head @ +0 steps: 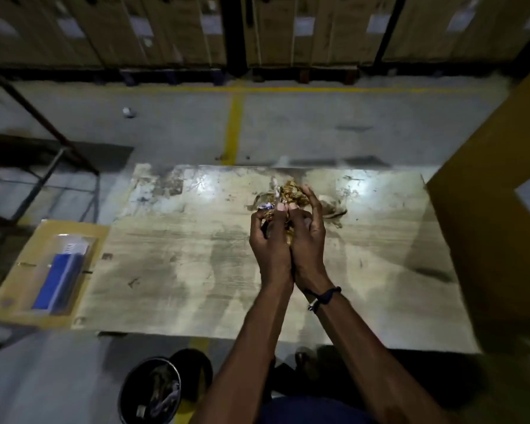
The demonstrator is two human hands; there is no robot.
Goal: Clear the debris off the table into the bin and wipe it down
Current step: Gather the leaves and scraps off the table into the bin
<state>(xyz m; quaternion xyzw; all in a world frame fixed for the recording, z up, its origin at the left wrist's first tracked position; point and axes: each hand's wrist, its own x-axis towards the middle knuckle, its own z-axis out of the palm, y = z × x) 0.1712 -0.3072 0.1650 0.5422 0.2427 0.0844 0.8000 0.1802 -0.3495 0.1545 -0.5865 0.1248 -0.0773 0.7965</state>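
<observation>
- both hands cupped together over the table (172,270), left hand (268,240) and right hand (308,237) curled round a clump of debris (291,192) (brownish scraps plus a white bit)
- more scraps (334,209) lie on the table at 3 o'clock of the hands
- bin (149,390) sits on the floor at 7 o'clock, already holding rubbish

Surface (196,270): worn, stained wood-like board, patchy sheen. Debris (291,194): crumpled papery brown scraps. Bin (129,390): dark, glossy rim. Boxes (487,224): matt cardboard.

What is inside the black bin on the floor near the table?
The black bin already holds some crumpled scraps, pale and dark, piled against its near side. What lies beneath them, and the bin's bottom, is hidden by the scraps and the dim light.
</observation>
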